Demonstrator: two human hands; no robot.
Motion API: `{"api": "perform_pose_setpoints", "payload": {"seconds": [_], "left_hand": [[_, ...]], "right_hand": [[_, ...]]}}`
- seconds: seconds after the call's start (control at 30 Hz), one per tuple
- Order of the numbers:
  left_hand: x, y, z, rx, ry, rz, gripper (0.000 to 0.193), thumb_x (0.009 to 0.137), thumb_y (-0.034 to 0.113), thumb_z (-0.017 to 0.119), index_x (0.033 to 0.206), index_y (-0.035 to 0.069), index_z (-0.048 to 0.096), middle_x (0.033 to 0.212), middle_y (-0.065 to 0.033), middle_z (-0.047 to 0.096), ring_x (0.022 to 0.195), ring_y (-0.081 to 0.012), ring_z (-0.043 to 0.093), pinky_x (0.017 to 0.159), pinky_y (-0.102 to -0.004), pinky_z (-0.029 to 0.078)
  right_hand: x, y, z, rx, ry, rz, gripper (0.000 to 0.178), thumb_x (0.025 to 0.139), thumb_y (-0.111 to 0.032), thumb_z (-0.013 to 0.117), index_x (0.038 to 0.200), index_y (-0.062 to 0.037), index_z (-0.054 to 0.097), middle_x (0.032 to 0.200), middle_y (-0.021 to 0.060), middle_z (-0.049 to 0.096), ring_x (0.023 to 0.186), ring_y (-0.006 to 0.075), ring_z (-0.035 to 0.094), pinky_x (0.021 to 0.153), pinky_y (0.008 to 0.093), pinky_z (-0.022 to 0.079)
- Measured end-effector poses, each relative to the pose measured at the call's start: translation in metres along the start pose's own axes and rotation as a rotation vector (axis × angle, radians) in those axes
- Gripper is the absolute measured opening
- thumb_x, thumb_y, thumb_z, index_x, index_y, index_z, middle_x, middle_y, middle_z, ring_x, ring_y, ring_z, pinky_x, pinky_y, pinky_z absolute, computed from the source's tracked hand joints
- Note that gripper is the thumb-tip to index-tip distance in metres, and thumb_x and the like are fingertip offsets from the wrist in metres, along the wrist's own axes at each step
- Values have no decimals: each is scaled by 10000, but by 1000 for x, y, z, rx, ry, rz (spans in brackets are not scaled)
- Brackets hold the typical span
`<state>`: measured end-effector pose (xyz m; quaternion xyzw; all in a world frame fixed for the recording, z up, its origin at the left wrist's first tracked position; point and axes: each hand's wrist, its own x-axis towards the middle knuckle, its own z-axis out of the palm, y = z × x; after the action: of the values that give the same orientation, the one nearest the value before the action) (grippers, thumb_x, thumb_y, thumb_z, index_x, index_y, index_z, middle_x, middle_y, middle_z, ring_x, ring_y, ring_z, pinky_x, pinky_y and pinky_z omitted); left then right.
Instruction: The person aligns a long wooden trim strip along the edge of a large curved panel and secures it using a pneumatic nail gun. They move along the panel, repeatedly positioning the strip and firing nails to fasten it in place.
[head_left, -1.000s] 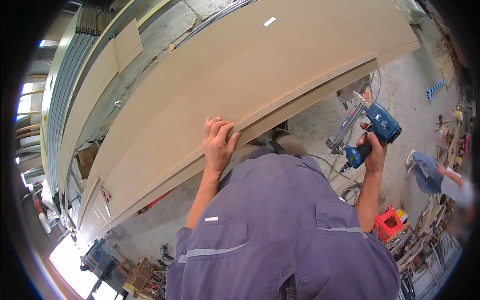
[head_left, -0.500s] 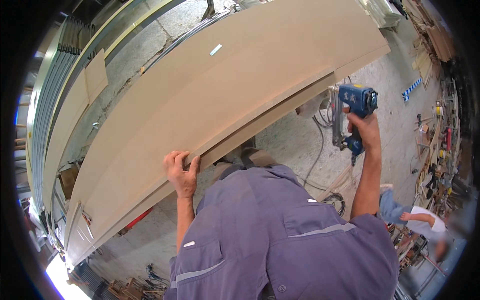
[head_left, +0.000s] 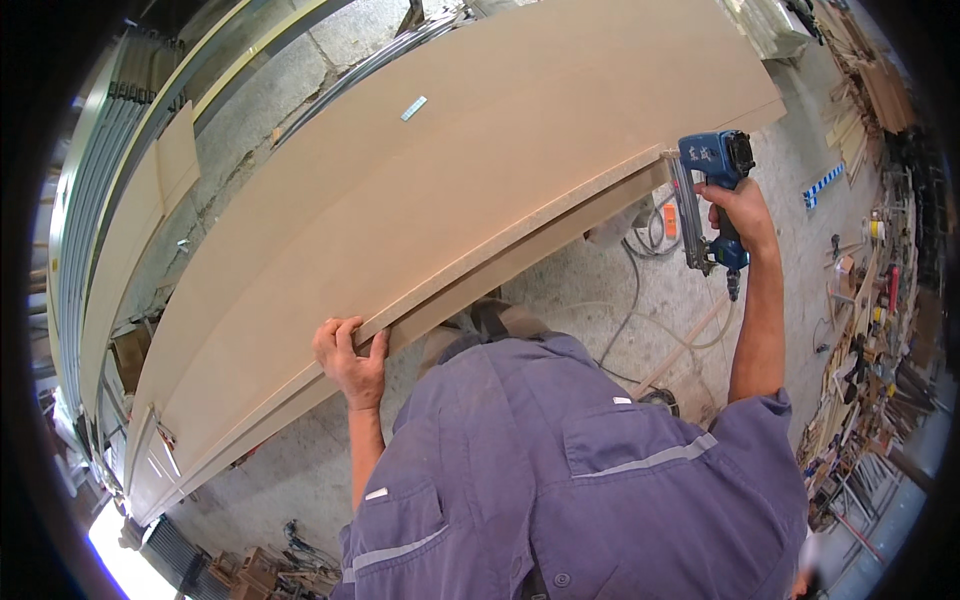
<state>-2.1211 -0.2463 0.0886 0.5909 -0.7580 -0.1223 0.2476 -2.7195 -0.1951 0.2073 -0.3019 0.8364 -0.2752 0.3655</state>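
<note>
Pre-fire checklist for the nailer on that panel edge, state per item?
1. Left hand gripping the panel edge: ok.
2. Left hand well away from the nailer: ok.
3. Right hand firmly on the nailer handle: ok.
4. Nailer nose seated flush on the edge strip: cannot tell.
5. Hose trailing on the floor, away from the panel: ok.
6. Strip aligned with the panel's edge along its length: cannot tell.
</note>
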Motion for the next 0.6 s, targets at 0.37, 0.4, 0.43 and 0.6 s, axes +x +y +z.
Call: {"api": "perform_pose_setpoints", "payload": {"seconds": [0.37, 0.4, 0.43, 0.6], "left_hand": [[6, 11, 8, 20, -8, 2, 406, 734, 213, 873, 1081, 120, 683, 1177, -79, 612, 1227, -328, 521, 1076, -472, 400], [6, 11, 8, 22, -7, 4, 406, 734, 214, 873, 1081, 120, 683, 1178, -79, 612, 1229, -329, 522, 1078, -473, 399], [6, 11, 8, 23, -7, 6, 407, 733, 214, 873, 1080, 120, 683, 1178, -80, 612, 1230, -331, 522, 1079, -474, 399], [6, 10, 10, 20, 2, 6, 402, 739, 224, 872, 1077, 118, 683, 1170, -82, 615, 1229, -332, 526, 1081, -475, 399]], "right_hand": [[12, -3, 2, -102, -3, -17, 252, 860, -192, 724, 977, 28, 757, 560, 54, 597, 437, 133, 545, 455, 294, 437], [11, -4, 2, -98, -4, -19, 247, 861, -190, 725, 973, 27, 757, 558, 53, 597, 432, 132, 541, 450, 294, 433], [11, -6, 2, -95, 1, -25, 236, 861, -189, 727, 960, 24, 755, 559, 54, 599, 432, 132, 542, 447, 294, 432], [14, -7, 3, -87, 16, -27, 186, 860, -173, 735, 910, 6, 742, 565, 57, 605, 435, 127, 547, 439, 291, 426]]}}
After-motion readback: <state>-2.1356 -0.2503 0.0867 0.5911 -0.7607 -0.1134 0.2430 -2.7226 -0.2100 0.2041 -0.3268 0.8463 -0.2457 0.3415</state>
